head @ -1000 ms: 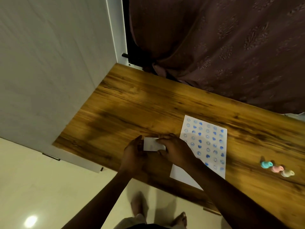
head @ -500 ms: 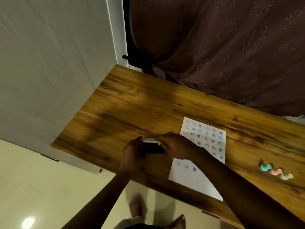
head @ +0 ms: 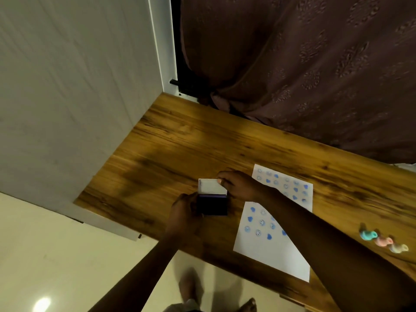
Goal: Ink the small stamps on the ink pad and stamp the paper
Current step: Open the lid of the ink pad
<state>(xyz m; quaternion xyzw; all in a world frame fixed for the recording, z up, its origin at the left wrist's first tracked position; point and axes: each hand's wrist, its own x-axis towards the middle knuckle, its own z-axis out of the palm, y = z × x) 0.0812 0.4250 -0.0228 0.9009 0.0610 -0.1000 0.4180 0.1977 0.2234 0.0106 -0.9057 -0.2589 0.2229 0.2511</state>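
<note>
The dark rectangular ink pad point(head: 212, 204) is gripped at its left edge by the left hand point(head: 183, 209), while its white hinged lid point(head: 211, 186) is pinched open by the right hand point(head: 239, 186). Just right of the pad lies the white blue-stamped paper sheet point(head: 273, 248) on the wooden table point(head: 180, 143); three small pastel stamps point(head: 383, 241) are seen well right of it.

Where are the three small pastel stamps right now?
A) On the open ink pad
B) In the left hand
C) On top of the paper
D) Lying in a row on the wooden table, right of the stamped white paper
D: the three small pastel stamps lie untouched on the wooden table, right of the stamped white paper, while both hands are at the dark ink pad with its white lid.
</note>
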